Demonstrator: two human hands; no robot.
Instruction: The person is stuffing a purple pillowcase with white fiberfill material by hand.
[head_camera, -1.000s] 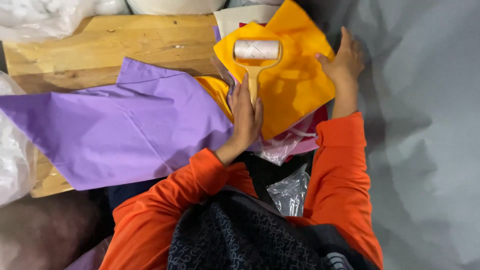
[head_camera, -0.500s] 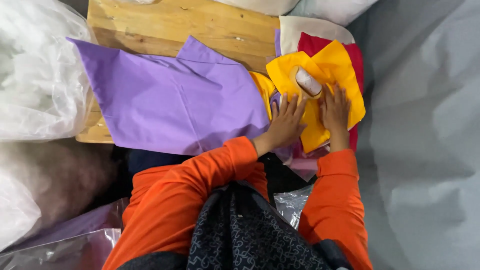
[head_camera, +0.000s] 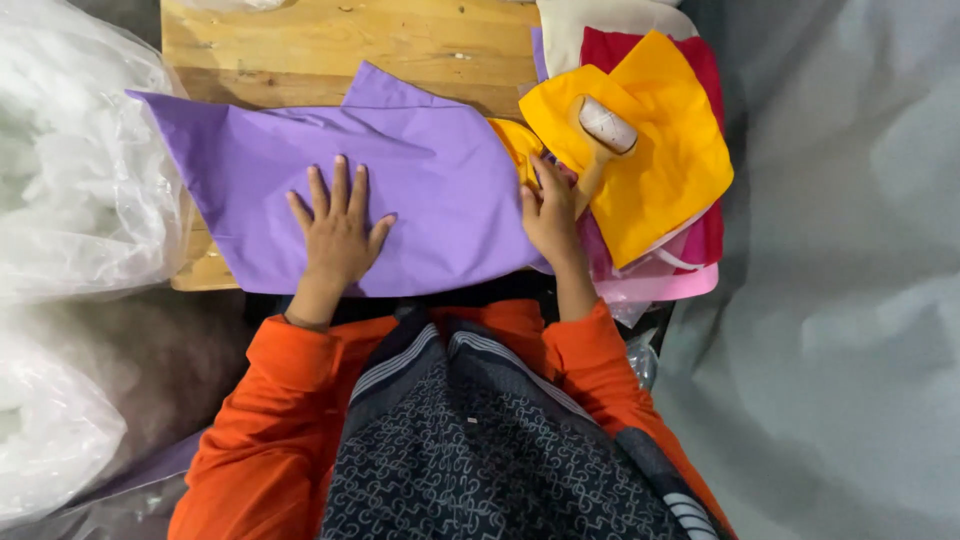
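My left hand lies open, flat on purple cloth; right hand, loose, ungripping, touches its edge beside yellow cloth and roller.

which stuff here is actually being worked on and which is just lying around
In hand:
- flat purple fabric piece, under left hand
- wooden-handled lint roller, by right hand

Lying about:
- yellow cloth
- clear plastic bags of white stuffing

1 purple cloth; 1 yellow cloth; 1 lint roller; 2 hands; 2 clear plastic bags.
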